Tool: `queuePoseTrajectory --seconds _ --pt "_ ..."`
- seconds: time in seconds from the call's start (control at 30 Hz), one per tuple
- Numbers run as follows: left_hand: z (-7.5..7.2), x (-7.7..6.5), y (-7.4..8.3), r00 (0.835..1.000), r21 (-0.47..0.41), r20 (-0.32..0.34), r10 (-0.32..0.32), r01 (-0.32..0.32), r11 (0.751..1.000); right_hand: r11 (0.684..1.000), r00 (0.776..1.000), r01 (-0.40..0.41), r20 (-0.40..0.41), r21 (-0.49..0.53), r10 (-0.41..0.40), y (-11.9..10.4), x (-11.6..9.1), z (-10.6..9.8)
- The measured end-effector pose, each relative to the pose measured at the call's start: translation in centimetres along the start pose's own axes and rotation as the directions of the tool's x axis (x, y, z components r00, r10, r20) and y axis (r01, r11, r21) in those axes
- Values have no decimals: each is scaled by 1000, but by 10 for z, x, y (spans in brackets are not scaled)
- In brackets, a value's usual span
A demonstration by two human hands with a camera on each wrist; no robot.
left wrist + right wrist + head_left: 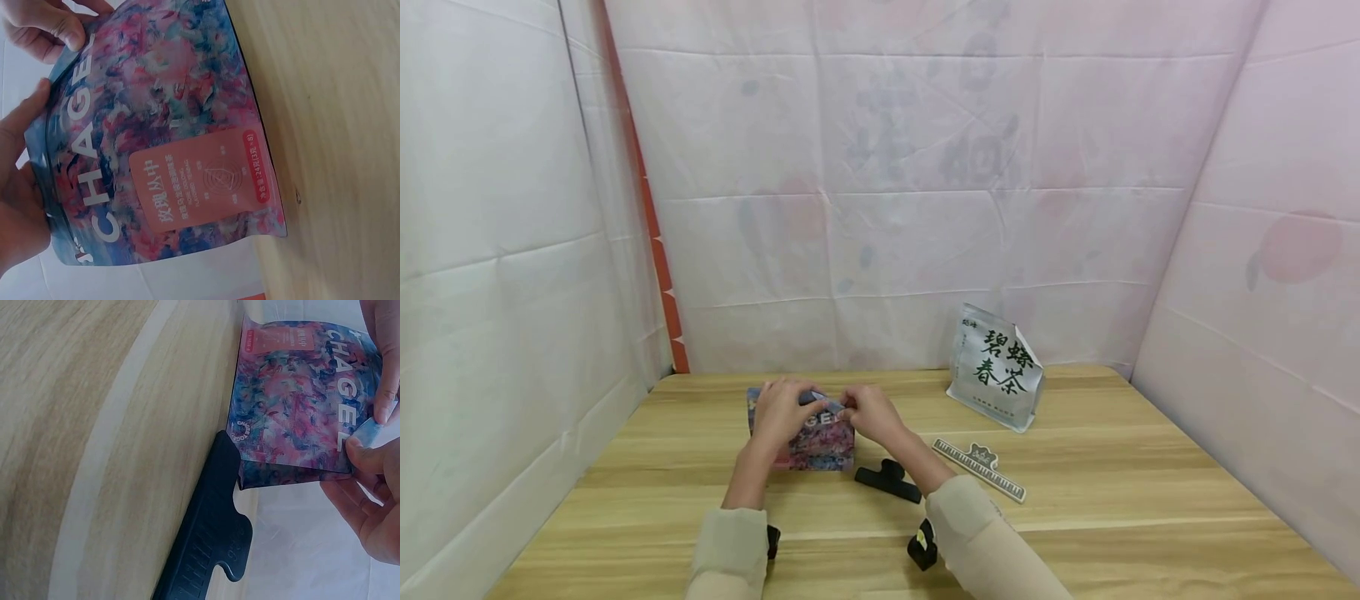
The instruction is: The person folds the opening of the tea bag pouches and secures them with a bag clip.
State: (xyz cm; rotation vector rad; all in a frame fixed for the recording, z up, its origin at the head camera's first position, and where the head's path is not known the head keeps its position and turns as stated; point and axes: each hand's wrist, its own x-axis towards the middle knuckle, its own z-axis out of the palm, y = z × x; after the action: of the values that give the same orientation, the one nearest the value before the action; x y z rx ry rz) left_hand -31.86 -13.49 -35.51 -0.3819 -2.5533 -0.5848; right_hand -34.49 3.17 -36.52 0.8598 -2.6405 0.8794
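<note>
A pink and blue tea bag with white lettering stands upright on the wooden table. My left hand pinches its top edge on the left, thumb on the front face, as the left wrist view shows. At the right top corner, my right hand grips the folded flap between thumb and fingers. The pink label on the front is in plain sight. Beside the bag's lower right corner lies a black clip. My fingers hide part of the bag's top edge.
A silver tea bag with dark characters stands at the back right. In front of it lies a white sealing clip with a piano-key pattern. White fabric walls enclose the table at the back and sides.
</note>
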Motion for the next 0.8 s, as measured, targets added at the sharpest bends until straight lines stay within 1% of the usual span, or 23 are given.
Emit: queuePoseTrajectory --seconds 0.1,0.23,0.47,0.57,0.8 --pt "2 0 1 1000 11 -20 -6 7 1000 1000 1000 0 0 4 0 1 0 0" --pt "3 1 0 1000 11 -22 -20 20 1000 1000 1000 1 1 14 -1 1 0 0" --pt "0 1 0 1000 -10 -2 -30 30 999 999 1000 -19 13 26 18 0 1 0" --pt "-1 1 0 999 -2 9 -32 32 999 999 1000 -9 13 32 9 0 0 0" --pt "1 2 -1 999 15 32 -34 33 999 1000 1000 -19 12 24 18 1 1 1"
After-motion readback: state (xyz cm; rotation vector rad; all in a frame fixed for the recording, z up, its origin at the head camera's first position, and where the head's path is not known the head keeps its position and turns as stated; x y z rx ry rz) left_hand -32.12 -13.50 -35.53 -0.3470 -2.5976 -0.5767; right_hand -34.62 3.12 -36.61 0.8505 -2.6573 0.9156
